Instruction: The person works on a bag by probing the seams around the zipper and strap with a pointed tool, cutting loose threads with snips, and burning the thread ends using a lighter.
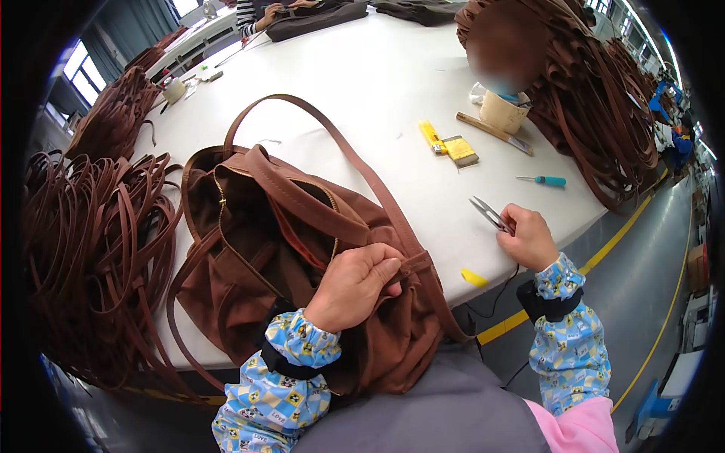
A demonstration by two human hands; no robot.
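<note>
A brown handbag (pixel 377 302) lies at the table's front edge, its zipped mouth gaping and its straps looped upward. My left hand (pixel 355 287) is closed on the bag's edge beside the base of a strap, thumb pressed against the fingers. Off to the right, my right hand (pixel 531 235) grips a pair of thread snips (pixel 491 214) just over the table's edge. The blades point away from me, up and to the left, slightly apart. Part of the snips' handle is hidden inside my fist.
Bundles of brown straps (pixel 98 264) hang at the left; more brown pieces (pixel 596 113) pile at right. Nearby on the white table (pixel 362 68) are a blue-handled awl (pixel 545 181), a brush (pixel 495 134), a cup (pixel 504 112) and a yellow cutter (pixel 433 138). Another person's hand (pixel 270 16) works beyond.
</note>
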